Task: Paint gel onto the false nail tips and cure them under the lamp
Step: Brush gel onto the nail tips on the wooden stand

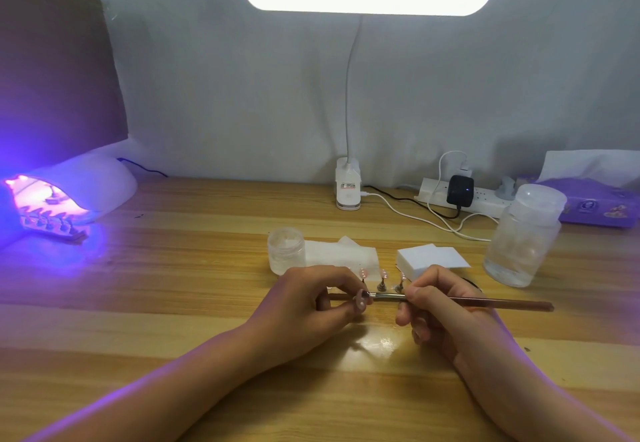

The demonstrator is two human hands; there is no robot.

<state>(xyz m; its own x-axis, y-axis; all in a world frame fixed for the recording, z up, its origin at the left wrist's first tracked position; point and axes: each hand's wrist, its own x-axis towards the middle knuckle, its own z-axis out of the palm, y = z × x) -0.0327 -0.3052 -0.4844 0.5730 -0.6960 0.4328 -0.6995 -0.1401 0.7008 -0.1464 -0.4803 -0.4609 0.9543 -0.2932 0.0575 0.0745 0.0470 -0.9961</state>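
My left hand [311,299] pinches a small stand carrying a pink false nail tip [362,299] at the middle of the wooden table [173,303]. A thin brown gel brush [485,302] lies in the grip of my right hand [436,306], its bristle end touching that nail tip. Just behind my fingers, three more pink nail tips on stands [382,277] stand upright in a row. At the far left the curing lamp [69,192] glows violet, with a strip of nail tips [52,223] lying in its mouth.
A small clear jar [285,249] and white wipes [343,254] sit behind my left hand, a white pad block [431,258] behind my right. A tall clear bottle [523,234], power strip [460,196], tissue box [595,199] and desk lamp [348,182] stand further back.
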